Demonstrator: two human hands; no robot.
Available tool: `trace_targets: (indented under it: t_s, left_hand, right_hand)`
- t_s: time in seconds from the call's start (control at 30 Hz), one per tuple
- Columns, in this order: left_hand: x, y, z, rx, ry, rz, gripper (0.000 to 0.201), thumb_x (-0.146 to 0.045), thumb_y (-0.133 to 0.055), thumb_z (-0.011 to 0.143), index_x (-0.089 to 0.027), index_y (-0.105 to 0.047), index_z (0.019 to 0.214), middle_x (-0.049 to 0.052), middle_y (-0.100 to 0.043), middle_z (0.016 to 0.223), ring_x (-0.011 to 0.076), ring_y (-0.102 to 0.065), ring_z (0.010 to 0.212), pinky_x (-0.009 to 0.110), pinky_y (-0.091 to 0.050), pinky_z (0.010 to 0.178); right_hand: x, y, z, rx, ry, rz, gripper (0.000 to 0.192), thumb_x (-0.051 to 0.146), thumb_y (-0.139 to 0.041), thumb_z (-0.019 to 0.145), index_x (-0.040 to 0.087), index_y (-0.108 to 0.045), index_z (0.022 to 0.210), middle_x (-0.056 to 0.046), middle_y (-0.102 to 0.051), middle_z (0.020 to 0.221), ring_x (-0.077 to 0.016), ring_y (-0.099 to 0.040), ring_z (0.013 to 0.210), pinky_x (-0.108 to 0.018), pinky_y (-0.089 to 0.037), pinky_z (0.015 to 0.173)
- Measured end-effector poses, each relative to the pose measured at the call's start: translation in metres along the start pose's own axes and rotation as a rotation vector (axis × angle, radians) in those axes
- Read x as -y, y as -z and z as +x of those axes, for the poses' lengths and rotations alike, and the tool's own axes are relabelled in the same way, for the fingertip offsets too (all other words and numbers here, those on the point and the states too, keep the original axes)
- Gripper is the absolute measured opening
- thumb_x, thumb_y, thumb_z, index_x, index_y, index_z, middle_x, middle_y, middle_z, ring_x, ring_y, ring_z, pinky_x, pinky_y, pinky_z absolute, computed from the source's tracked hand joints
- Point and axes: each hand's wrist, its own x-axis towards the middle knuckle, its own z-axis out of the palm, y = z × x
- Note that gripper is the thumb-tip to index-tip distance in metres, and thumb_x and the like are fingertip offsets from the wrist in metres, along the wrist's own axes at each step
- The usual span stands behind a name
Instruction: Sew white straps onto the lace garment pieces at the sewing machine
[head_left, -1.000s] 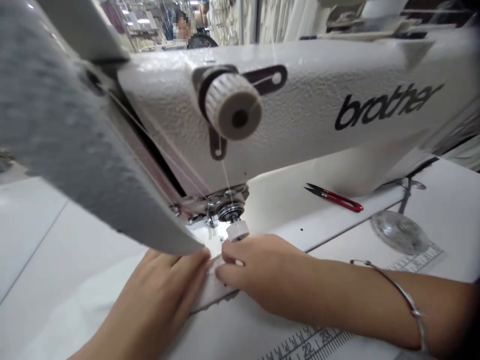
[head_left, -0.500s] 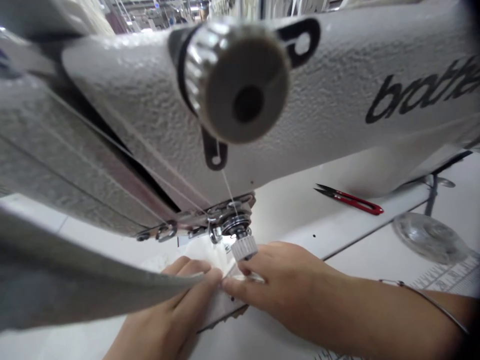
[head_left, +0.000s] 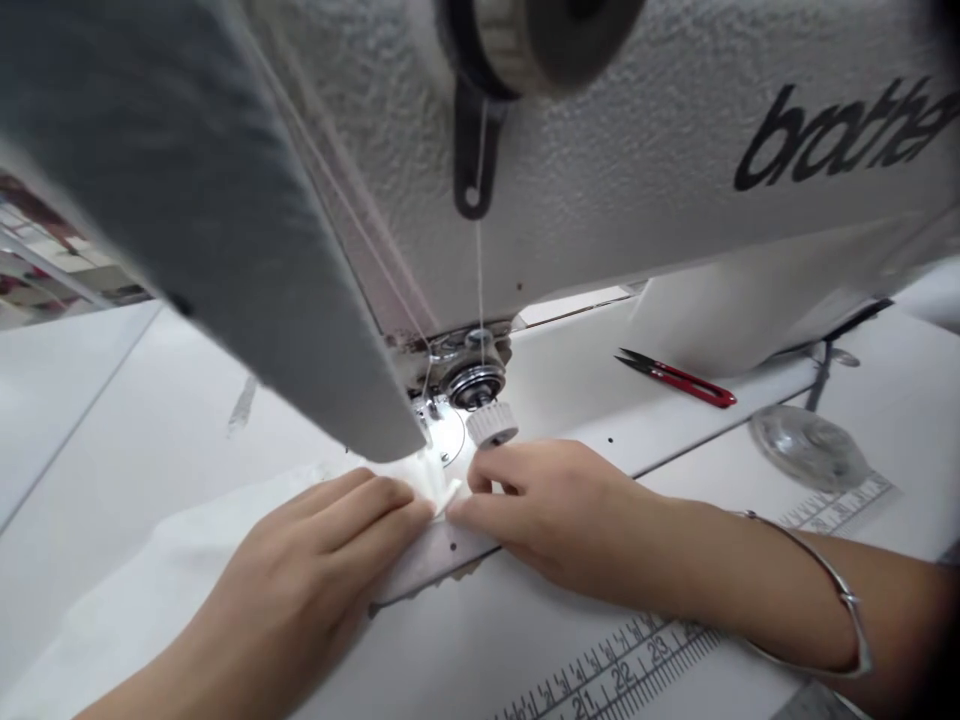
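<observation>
White fabric [head_left: 195,540] lies on the sewing machine's bed, its narrow folded end [head_left: 448,497] standing up just in front of the needle area. My left hand [head_left: 330,550] rests over the fabric, fingers close together and thumb side gripping beside the fold. My right hand [head_left: 555,515] is curled, with thumb and forefinger pinching the fold's right side; the exact grip is partly hidden. Above the right fingers sits a white ridged tension knob [head_left: 492,424]. The presser foot and needle are mostly hidden behind a grey machine part [head_left: 225,230].
The sewing machine arm [head_left: 637,180] spans the upper view, with white thread running down it. Red-handled thread snips [head_left: 684,384] lie on the bed at right. Beyond my right wrist are a clear plastic object [head_left: 810,447] and a ruler scale [head_left: 622,672] on the tabletop.
The view has shifted, so the machine head sits higher and more tabletop and ruler show. Both hands stay at the fabric's folded end, which is now more visible between them.
</observation>
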Motion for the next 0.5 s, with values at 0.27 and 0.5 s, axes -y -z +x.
trace_targets:
  t_s: [0.27,0.5]
  left_hand:
    - [-0.002,-0.005,-0.001,-0.003,0.086,-0.056,0.019,-0.019,-0.040,0.099,-0.020,-0.058,0.104,0.004,-0.065,0.094,0.0168,-0.063,0.082,0.028,-0.051,0.068]
    - [-0.002,-0.006,-0.001,-0.003,0.283,-0.265,0.015,-0.026,-0.046,0.097,-0.026,-0.061,0.098,-0.002,-0.059,0.094,0.0116,-0.059,0.080,0.025,-0.046,0.069]
  right_hand:
    - [-0.005,0.000,0.017,-0.103,-0.194,0.250,0.015,0.026,-0.054,0.094,0.021,-0.066,0.103,-0.001,-0.064,0.101,-0.0106,-0.053,0.067,-0.025,-0.034,0.055]
    - [0.007,0.008,0.020,0.033,-0.067,-0.062,0.018,0.016,-0.048,0.097,0.014,-0.065,0.097,-0.006,-0.063,0.098,-0.0145,-0.055,0.079,-0.027,-0.035,0.058]
